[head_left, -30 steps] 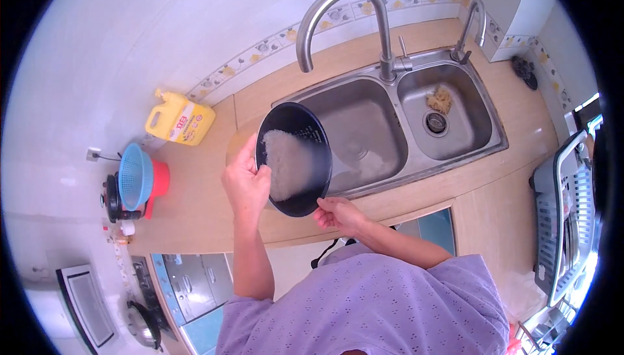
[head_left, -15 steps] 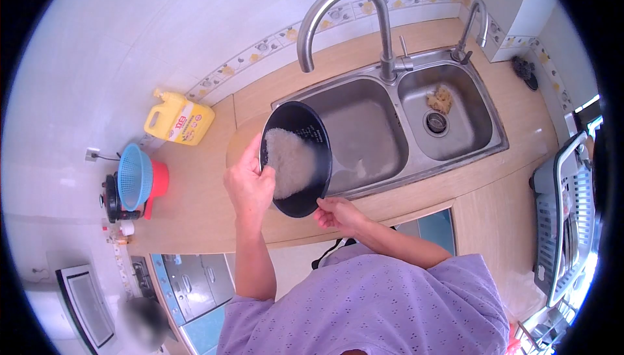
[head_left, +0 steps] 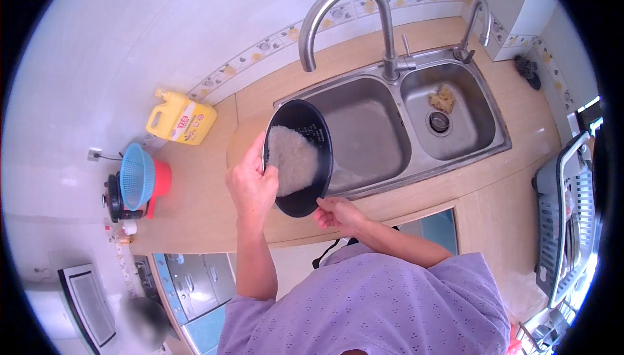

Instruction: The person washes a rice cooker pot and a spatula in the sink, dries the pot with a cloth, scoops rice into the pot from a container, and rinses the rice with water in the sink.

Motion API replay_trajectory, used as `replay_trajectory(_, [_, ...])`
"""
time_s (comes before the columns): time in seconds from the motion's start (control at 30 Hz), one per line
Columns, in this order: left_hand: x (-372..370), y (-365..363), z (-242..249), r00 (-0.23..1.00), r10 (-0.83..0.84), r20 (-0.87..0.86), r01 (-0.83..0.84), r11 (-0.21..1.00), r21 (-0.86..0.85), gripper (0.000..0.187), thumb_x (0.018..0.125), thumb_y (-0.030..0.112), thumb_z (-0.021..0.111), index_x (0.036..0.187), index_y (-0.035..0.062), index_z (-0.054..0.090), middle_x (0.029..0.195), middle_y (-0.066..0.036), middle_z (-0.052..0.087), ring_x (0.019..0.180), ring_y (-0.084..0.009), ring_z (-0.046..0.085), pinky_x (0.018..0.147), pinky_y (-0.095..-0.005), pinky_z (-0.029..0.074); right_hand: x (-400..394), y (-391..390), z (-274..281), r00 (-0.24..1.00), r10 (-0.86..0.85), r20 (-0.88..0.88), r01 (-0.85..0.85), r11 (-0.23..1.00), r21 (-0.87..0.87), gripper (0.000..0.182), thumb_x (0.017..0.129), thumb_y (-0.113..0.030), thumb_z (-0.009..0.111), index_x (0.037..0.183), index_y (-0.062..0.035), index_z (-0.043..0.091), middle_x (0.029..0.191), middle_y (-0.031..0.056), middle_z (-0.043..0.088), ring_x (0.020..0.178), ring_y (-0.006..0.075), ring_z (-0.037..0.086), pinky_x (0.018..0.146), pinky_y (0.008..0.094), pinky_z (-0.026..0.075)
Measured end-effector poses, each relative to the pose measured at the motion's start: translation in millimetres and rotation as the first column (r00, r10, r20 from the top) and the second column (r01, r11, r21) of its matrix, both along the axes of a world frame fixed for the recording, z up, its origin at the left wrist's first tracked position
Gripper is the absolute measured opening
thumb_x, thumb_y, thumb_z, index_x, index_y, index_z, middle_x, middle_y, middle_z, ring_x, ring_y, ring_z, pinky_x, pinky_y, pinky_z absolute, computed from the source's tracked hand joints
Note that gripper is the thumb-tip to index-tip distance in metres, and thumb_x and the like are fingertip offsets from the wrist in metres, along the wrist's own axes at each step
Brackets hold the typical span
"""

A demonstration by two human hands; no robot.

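Observation:
Both my hands hold a dark rice cooker inner pot [head_left: 300, 207], tilted over the counter at the left edge of the large sink basin. Rice [head_left: 292, 160] lies inside, heaped toward the pot's left wall. My left hand [head_left: 252, 178] is closed on the left rim, thumb over the edge. My right hand [head_left: 338, 216] pinches the rim at the lower right, its other fingers curled. Pale markings show on the pot's inner wall.
A double steel sink [head_left: 364, 137] has a tall curved faucet [head_left: 387, 30] and a smaller tap [head_left: 482, 27]. Yellowish scraps [head_left: 442, 99] lie in the right basin. At left stand a yellow jug [head_left: 182, 120] and a blue colander [head_left: 137, 176]; a dish rack [head_left: 552, 225] is at right.
The view has shifted slightly. Inside the pot, the pale patch of rice looks a little different in outline. Both hands keep the same grip on the tilted pot.

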State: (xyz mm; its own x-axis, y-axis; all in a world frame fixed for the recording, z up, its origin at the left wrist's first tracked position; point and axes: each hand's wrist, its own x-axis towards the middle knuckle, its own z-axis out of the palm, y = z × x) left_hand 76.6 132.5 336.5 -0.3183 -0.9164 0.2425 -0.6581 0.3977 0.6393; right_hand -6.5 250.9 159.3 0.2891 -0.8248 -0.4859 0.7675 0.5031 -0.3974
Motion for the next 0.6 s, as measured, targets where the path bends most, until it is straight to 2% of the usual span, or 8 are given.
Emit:
replay_trajectory(0.07, [-1,0,3,1.0,0.005,0.023,-0.005,1.0,0.002,0.058,0.06,-0.003,0.051,0.114,0.0124,0.062,0.047,-0.006,0.033,0.041,-0.012,0.035,0.045,-0.0278,0.034,0,-1,2,1.0,0.001,-0.003,-0.001,1.0,0.01,0.028,0.095,-0.027,0.043,0.085,-0.0036,0.054,0.074,0.0061,0.059,0.062,0.0136,0.054,0.059,0.0279,0.046])
replay_trajectory(0.17, [-2,0,6,0.998,-0.046,0.042,0.046,0.999,-0.007,0.053,0.066,-0.01,0.047,0.117,0.0017,0.059,0.058,0.009,0.04,0.05,0.0003,0.033,0.045,-0.0174,0.026,1,-3,2,1.0,-0.001,-0.005,0.001,1.0,0.018,0.028,0.096,-0.026,0.043,0.084,-0.0037,0.054,0.074,0.006,0.059,0.062,0.0135,0.054,0.059,0.0278,0.046])
replay_trajectory(0.33, [3,-7,8,0.999,0.042,0.007,-0.042,0.998,0.047,0.055,0.064,-0.007,0.049,0.116,0.0073,0.06,0.054,0.002,0.043,0.049,-0.0046,0.038,0.048,-0.0224,0.034,1,-6,4,1.0,0.005,-0.012,-0.005,1.0,-0.01,0.029,0.095,-0.028,0.045,0.087,-0.0028,0.056,0.075,0.0059,0.06,0.063,0.013,0.055,0.061,0.0268,0.047])
replay_trajectory(0.37, [10,-17,5,0.997,0.077,-0.021,-0.075,0.995,0.062,0.056,0.063,-0.005,0.05,0.115,0.0098,0.061,0.051,-0.001,0.045,0.048,-0.007,0.041,0.049,-0.0245,0.038,0,-9,9,0.999,0.006,-0.036,-0.007,0.999,-0.035,0.029,0.095,-0.029,0.046,0.088,-0.0026,0.057,0.076,0.0061,0.061,0.064,0.013,0.056,0.061,0.0264,0.047])
replay_trajectory(0.43, [37,-54,-6,0.933,0.025,-0.36,0.059,0.973,0.221,0.059,0.063,-0.009,0.048,0.121,0.0002,0.054,0.076,-0.004,0.061,0.061,-0.0087,0.053,0.056,-0.0218,0.043,-15,-14,21,0.993,0.045,-0.107,-0.059,0.99,-0.126,0.031,0.094,-0.031,0.048,0.09,-0.0024,0.058,0.078,0.0065,0.062,0.065,0.0127,0.057,0.062,0.0259,0.048])
replay_trajectory(0.53, [63,-87,-22,0.775,0.131,-0.618,0.111,0.934,0.338,0.065,0.058,-0.013,0.046,0.123,-0.0061,0.048,0.095,-0.013,0.064,0.077,-0.0164,0.061,0.066,-0.0239,0.049,-69,-35,39,0.917,0.083,-0.389,-0.219,0.923,-0.318,0.031,0.092,-0.031,0.051,0.092,-0.0023,0.06,0.082,0.0069,0.064,0.069,0.0123,0.06,0.064,0.0261,0.049])
replay_trajectory(0.57, [65,-92,-29,0.71,0.169,-0.683,0.123,0.926,0.358,0.067,0.057,-0.014,0.046,0.123,-0.0075,0.047,0.099,-0.016,0.063,0.082,-0.0187,0.063,0.069,-0.0249,0.05,-96,-39,38,0.83,0.04,-0.556,-0.286,0.887,-0.363,0.03,0.091,-0.03,0.052,0.093,-0.002,0.061,0.083,0.0069,0.065,0.07,0.0123,0.061,0.065,0.0263,0.05])
replay_trajectory(0.6, [60,-92,-35,0.68,0.204,-0.704,0.126,0.914,0.386,0.067,0.056,-0.015,0.045,0.122,-0.0081,0.047,0.101,-0.016,0.063,0.084,-0.0197,0.062,0.07,-0.0254,0.051,-125,-45,35,0.617,-0.072,-0.784,-0.265,0.919,-0.293,0.027,0.089,-0.027,0.054,0.094,-0.0016,0.062,0.081,0.0067,0.065,0.072,0.0129,0.061,0.067,0.0282,0.05])
